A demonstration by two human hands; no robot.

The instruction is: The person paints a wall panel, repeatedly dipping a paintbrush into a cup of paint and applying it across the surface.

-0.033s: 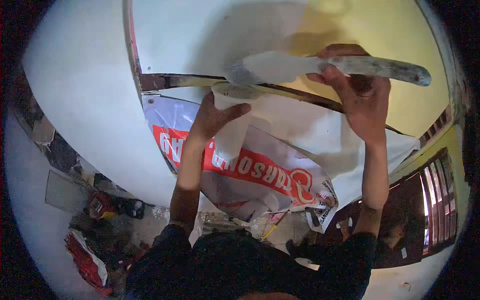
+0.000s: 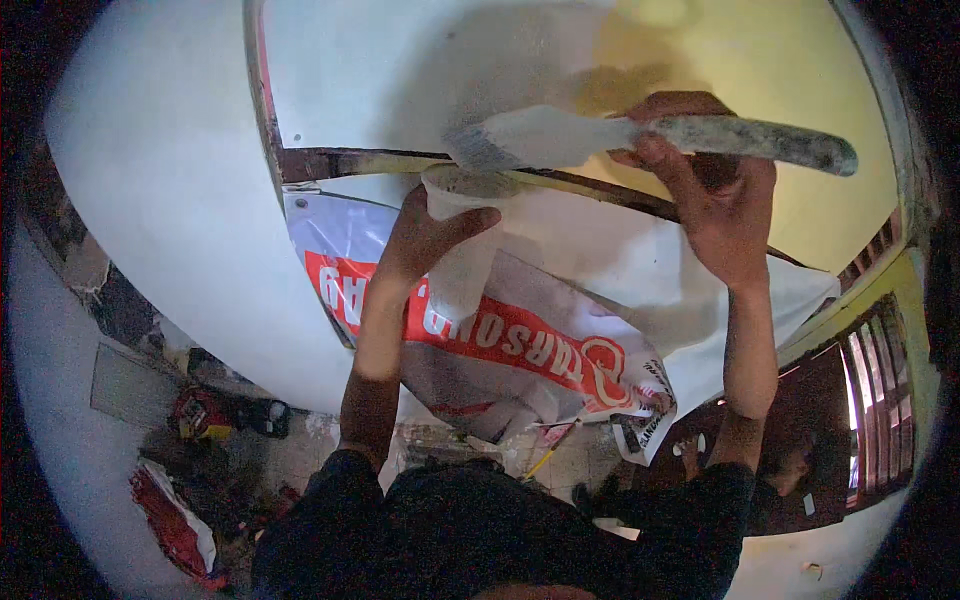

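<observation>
My left hand (image 2: 418, 235) is closed around a tall white plastic cup (image 2: 462, 270), its thumb across the cup's side below the rim. Dried or wet residue shows inside the mouth. In my right hand (image 2: 715, 195) is a wide paintbrush (image 2: 560, 137), gripped by its white-smeared handle, which points right. The bristles, coated pale, point left and lie just above the cup's mouth; whether they touch the rim I cannot tell. Ahead is a wall, white (image 2: 340, 75) on the left and yellow (image 2: 800, 80) on the right, with my shadow on it.
A dark ledge (image 2: 345, 162) runs along the wall. Below it hangs a white-and-red printed banner (image 2: 520, 340). A yellow stick (image 2: 545, 462) stands near the floor. Red cloth (image 2: 175, 525) and clutter lie at lower left; a slatted window (image 2: 880, 400) is at right, near a dim figure.
The paintbrush and my right hand have shifted very slightly left and down. My left hand and the cup are almost unmoved.
</observation>
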